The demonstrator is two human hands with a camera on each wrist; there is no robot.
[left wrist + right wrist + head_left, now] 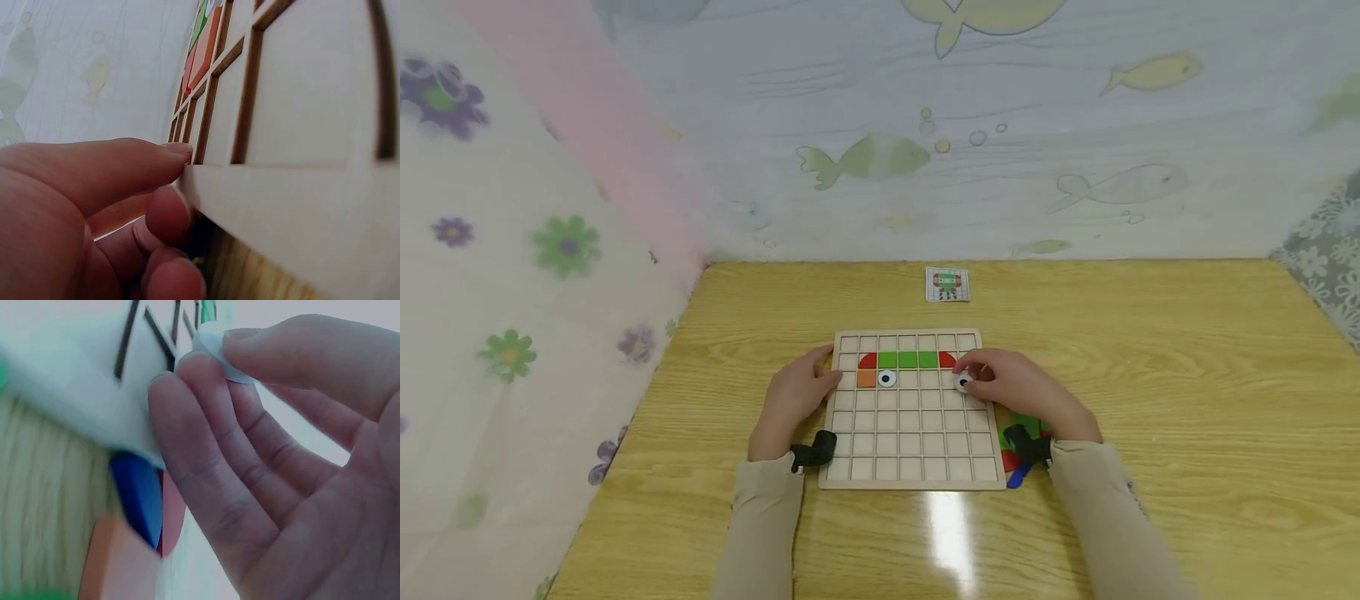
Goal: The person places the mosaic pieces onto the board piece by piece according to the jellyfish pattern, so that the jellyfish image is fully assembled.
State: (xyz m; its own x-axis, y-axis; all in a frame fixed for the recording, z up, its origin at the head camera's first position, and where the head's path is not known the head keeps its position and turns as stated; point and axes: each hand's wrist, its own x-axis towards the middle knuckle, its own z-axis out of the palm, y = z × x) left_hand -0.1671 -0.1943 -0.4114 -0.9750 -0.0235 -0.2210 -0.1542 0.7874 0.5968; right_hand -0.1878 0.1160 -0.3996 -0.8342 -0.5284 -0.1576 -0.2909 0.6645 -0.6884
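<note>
Head view shows the right hand [1011, 383] pinching a white round eye piece with black pupil [962, 383] between thumb and fingertips, above the right side of the pale wooden grid board [917, 435]. The left hand [793, 398] holds the board's left edge, with thumb on the rim and fingers bent; this support seems useful. To place well, I would count squares on the small printed card [947, 291], then lower the piece flat. The red rounded-corner tile [946, 359] lies just beside the fingertips and could be pushed.
</note>
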